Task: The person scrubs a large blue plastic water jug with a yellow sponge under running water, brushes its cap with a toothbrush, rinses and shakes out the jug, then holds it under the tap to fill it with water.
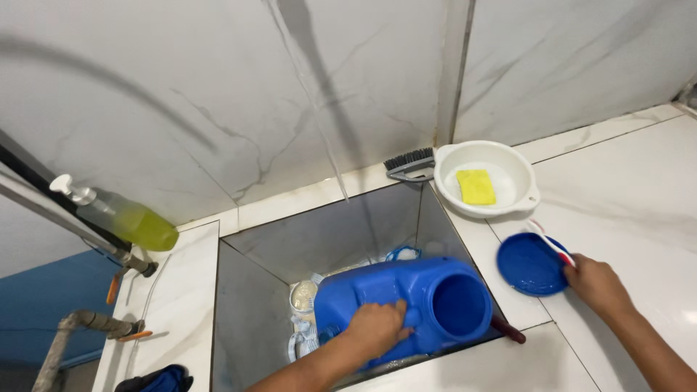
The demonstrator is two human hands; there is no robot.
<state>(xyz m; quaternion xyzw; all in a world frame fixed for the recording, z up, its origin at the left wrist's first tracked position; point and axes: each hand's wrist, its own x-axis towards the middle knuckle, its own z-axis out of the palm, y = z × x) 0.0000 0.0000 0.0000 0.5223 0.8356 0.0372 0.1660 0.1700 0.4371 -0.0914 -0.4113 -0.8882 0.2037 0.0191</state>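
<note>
The large blue plastic jug with a wide round mouth (406,305) is lying on its side across the sunken grey basin (327,232), mouth turned toward the camera, seemingly so its inside is reachable. The left hand (376,330) is gripping its moulded handle, fingers curled tight. The right hand (597,284) is pinching the round blue plastic lid (530,263) resting on the white marble bench (639,210), fingers partly closed at its rim.

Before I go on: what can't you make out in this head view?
- Sink floor: hidden by the blue jug.
- White items beside the jug: partly covered, kind unclear.
- Right hand: holds a thin red-and-white tool over the blue lid; its working end is hidden.
- Left hand grips the jug; fingertips hidden.
- Dark cloth: cut off by the bottom edge.
</note>
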